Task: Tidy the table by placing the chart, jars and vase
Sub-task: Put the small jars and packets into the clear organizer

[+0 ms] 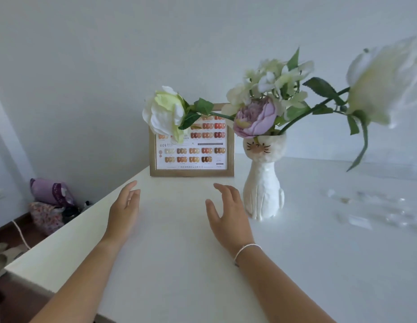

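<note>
A framed colour chart (192, 157) stands upright against the wall at the back of the white table (179, 264). Just to its right stands a white cat-shaped vase (263, 183) holding white and purple flowers (256, 117); one white bloom overlaps the chart's upper left. My left hand (123, 213) hovers open over the table in front of the chart, holding nothing. My right hand (228, 215) is open too, fingers spread, close beside the vase's left side without touching it. No jars can be made out clearly.
Blurred clear items (375, 210) lie on the table's right side. The table's left edge (70, 224) runs diagonally; beyond it on the floor sit a purple bag (50, 191), a floral pouch (45, 217) and a cord (21, 234).
</note>
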Tool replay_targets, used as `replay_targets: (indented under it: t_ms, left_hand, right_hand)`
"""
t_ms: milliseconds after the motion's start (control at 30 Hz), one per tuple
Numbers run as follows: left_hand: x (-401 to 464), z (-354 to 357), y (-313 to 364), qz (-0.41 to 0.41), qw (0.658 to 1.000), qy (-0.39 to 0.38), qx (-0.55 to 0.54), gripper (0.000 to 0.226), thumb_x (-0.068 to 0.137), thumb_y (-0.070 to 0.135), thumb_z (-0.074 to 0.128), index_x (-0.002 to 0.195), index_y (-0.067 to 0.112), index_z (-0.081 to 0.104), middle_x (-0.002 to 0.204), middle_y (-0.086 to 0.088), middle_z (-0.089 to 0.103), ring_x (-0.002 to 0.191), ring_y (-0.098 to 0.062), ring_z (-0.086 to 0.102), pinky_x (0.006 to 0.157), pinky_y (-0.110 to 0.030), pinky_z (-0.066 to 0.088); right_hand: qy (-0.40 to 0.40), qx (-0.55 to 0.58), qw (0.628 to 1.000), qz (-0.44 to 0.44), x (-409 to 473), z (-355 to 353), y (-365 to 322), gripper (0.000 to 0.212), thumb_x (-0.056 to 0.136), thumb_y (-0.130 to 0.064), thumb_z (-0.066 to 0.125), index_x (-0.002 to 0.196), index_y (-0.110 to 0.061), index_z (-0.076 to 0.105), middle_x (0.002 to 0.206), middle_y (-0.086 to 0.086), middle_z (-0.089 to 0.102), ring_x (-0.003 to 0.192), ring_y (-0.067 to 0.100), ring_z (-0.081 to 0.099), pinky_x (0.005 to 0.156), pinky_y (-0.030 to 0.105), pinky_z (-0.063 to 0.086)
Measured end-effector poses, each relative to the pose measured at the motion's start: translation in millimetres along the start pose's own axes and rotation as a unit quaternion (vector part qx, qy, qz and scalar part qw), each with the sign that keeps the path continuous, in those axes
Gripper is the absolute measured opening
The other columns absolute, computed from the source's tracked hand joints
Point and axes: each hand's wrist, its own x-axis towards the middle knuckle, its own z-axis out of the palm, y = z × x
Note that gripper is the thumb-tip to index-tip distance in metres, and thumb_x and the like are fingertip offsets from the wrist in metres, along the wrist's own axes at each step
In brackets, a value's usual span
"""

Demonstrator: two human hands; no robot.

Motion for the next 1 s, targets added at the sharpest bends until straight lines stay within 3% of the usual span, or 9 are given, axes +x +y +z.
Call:
replay_targets:
  t_ms: [200,367,500,567,767,867,1000]
  left_hand:
    - [-67.1,30.2,32.9,0.039,0.998,-0.047,0.011,0.032,0.096,0.026,0.039,0.125,0.029,0.049,0.127,-0.005,0.057,0.12,-0.023,0.051,0.105,-0.046,0.039]
    - [-114.2,75.6,62.2,0.093,0.989,-0.111,0.014,0.031,0.095,0.021,0.04,0.123,0.03,0.051,0.117,0.0,0.059,0.111,-0.018,0.054,0.098,-0.037,0.043]
    - [-140.8,116.9,81.5,0.146,0.974,-0.167,0.046,0.032,0.095,0.017,0.042,0.124,0.024,0.053,0.113,0.003,0.06,0.106,-0.011,0.054,0.082,-0.004,0.038]
    - [-152.1,137.9,90.0,0.173,0.963,-0.201,0.058,0.033,0.094,0.014,0.043,0.124,0.023,0.054,0.114,0.005,0.06,0.106,-0.008,0.055,0.078,0.002,0.037]
    - [-177.6,199.1,111.3,0.237,0.928,-0.278,0.068,0.032,0.093,0.016,0.044,0.122,0.026,0.056,0.11,0.021,0.056,0.101,0.015,0.051,0.081,0.003,0.033]
    - [-183.0,229.4,121.5,0.25,0.915,-0.302,0.093,0.033,0.092,0.02,0.045,0.123,0.029,0.054,0.113,0.023,0.054,0.105,0.004,0.05,0.087,-0.007,0.034]
    - [-183.8,269.3,137.9,0.269,0.904,-0.309,0.12,0.034,0.091,0.022,0.046,0.124,0.027,0.054,0.124,0.011,0.058,0.109,-0.006,0.05,0.09,-0.018,0.035]
  right_hand:
    - [-0.04,-0.02,0.998,-0.05,-38.9,-56.4,1.1,0.035,0.088,-0.031,0.05,0.122,-0.022,0.048,0.126,-0.007,0.046,0.108,0.01,0.05,0.082,0.015,0.036]
    - [-0.049,-0.053,0.995,-0.075,-65.7,-123.1,18.5,0.032,0.087,-0.028,0.052,0.118,-0.021,0.053,0.121,-0.005,0.051,0.104,0.008,0.05,0.086,0.023,0.046]
    - [-0.034,-0.104,0.992,-0.065,-81.7,-181.7,40.6,0.031,0.087,-0.028,0.054,0.117,-0.022,0.054,0.121,-0.005,0.051,0.096,0.003,0.047,0.084,0.023,0.046]
    - [-0.021,-0.123,0.991,-0.049,-87.5,-209.2,51.1,0.031,0.086,-0.027,0.055,0.116,-0.021,0.054,0.121,-0.004,0.052,0.1,0.007,0.051,0.084,0.026,0.048]
    - [0.019,-0.157,0.987,-0.003,-94.9,-273.4,81.1,0.031,0.086,-0.025,0.056,0.116,-0.02,0.055,0.12,-0.004,0.052,0.106,0.015,0.053,0.087,0.034,0.049]
    - [0.029,-0.173,0.984,0.014,-91.1,-293.0,95.5,0.031,0.084,-0.025,0.057,0.115,-0.019,0.055,0.119,-0.002,0.053,0.107,0.017,0.053,0.086,0.034,0.049]
    - [0.059,-0.174,0.982,0.031,-82.2,-310.9,114.2,0.029,0.083,-0.024,0.059,0.112,-0.02,0.057,0.114,-0.003,0.054,0.105,0.018,0.053,0.087,0.032,0.047]
